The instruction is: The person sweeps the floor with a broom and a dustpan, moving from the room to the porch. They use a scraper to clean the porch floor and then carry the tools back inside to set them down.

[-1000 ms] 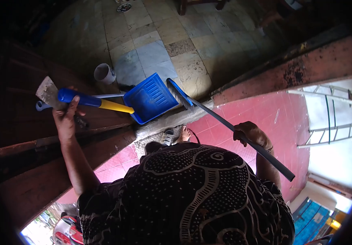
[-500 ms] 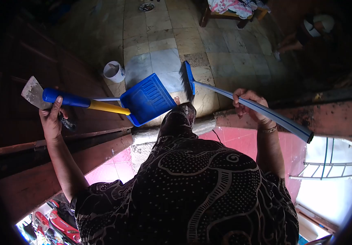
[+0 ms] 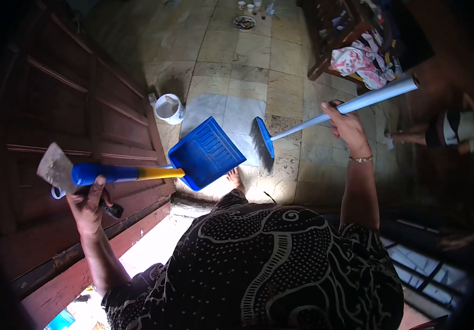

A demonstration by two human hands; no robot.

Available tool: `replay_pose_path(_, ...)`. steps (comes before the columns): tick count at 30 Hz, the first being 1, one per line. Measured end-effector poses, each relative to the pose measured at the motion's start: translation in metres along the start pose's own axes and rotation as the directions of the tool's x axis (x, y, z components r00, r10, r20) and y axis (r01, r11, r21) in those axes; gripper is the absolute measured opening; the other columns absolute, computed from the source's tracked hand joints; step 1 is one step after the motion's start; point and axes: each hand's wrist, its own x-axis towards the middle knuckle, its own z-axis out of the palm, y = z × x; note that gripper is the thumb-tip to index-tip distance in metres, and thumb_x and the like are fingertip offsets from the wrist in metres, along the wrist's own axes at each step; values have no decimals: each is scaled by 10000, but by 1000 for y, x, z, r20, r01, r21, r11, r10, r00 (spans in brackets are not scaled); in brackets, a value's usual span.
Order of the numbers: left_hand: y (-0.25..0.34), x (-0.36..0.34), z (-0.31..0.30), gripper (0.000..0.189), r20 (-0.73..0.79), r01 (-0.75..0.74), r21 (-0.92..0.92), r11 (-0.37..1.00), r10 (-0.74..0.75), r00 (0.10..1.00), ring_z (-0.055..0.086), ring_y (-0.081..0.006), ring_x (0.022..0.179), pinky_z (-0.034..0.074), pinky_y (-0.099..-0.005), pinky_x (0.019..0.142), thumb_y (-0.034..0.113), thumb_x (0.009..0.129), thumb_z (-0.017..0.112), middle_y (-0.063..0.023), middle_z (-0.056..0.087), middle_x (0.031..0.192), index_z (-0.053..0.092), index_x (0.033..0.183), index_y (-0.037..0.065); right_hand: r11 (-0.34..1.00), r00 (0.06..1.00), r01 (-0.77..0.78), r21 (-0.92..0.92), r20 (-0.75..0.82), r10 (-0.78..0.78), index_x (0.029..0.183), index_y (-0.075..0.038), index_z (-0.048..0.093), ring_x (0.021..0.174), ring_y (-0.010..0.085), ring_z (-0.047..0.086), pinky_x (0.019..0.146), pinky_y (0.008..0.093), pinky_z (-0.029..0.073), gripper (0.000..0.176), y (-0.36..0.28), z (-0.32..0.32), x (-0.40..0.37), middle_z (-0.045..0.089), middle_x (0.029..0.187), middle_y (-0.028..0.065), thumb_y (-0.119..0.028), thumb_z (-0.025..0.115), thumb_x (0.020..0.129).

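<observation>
My left hand point(image 3: 87, 209) is closed round the blue-and-yellow handle of a blue dustpan point(image 3: 206, 154). In the same grip is a scraper point(image 3: 56, 168) with a wide, stained blade, and its dark handle end shows below my fingers. The dustpan hangs tilted above the floor in front of my bare foot point(image 3: 235, 179). My right hand point(image 3: 348, 127) grips the pale blue stick of a broom point(image 3: 352, 105). The broom's blue head with dark bristles is to the right of the dustpan, apart from it.
A white bucket point(image 3: 169, 109) stands on the tiled floor by the brown wooden door point(image 3: 55, 110) at left. Ahead are a plate point(image 3: 244, 22) and several cups. Crumpled cloths point(image 3: 358, 59) lie on wooden furniture at right, and another person point(image 3: 457, 131) is farther right.
My view has moved forward over the threshold into the tiled room. The broom stick's upper end has swung up and away from me. Both hands keep their holds.
</observation>
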Motion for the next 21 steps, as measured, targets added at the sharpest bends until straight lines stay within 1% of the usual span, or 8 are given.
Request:
replay_pose_path(2,-2,9,7,104,42,5,4,1000,-5,999,461,-76,426,365,-189,370,23,760,607,-25,518,637,516,811,25,996,999,24,-81,29,-22,694,-28,539,360,67,354,334,238,284,310,-3,19,26,415,489,-17,-321,601,772)
replay_pose_path(5,9,24,36,215,179,64,90,994,-79,981,466,-62,449,380,-183,385,40,750,631,-42,573,731,539,936,-17,987,967,95,-129,249,-60,739,-23,562,368,77,367,344,237,292,252,-3,21,70,432,489,3,-271,592,766)
replay_pose_path(12,25,11,69,283,83,110,156,982,-125,989,478,-32,492,381,-161,402,53,747,642,-36,595,743,545,1003,-18,939,883,287,-190,432,-182,799,-16,524,390,75,437,352,233,361,159,-34,52,162,492,563,16,-144,609,756)
replay_pose_path(14,27,7,78,287,46,199,133,971,-207,977,523,-57,581,437,-174,497,29,751,630,-58,594,815,527,1014,-23,921,818,353,-165,531,-219,786,-13,526,394,76,447,359,228,367,158,-52,77,183,503,571,21,-142,613,756)
replay_pose_path(16,22,2,97,299,-22,63,92,994,-61,998,555,-91,732,469,-214,636,1,751,617,-79,578,899,509,1029,-25,854,761,479,-203,581,-289,760,0,548,418,91,484,396,231,395,185,-74,107,194,526,570,33,-173,615,762)
replay_pose_path(17,28,-3,100,315,-33,236,-7,972,-236,971,550,-125,846,459,-255,742,-18,747,613,-92,559,957,497,1040,-22,796,713,565,-218,614,-338,763,2,560,423,104,494,414,247,405,192,-82,125,198,532,564,43,-182,615,761)
replay_pose_path(20,25,-16,117,294,-143,227,96,969,-213,967,552,-131,841,459,-258,740,-17,748,612,-85,564,939,502,1021,-16,660,537,731,-173,742,-401,766,6,586,437,141,519,463,285,428,199,-111,176,192,545,547,71,-191,613,755)
replay_pose_path(21,29,-22,122,277,-184,312,43,949,-300,936,548,-133,837,448,-255,747,-15,743,615,-78,570,922,511,1000,-6,651,473,746,-138,798,-373,765,7,584,442,151,528,472,290,434,200,-121,192,188,550,550,80,-190,614,753)
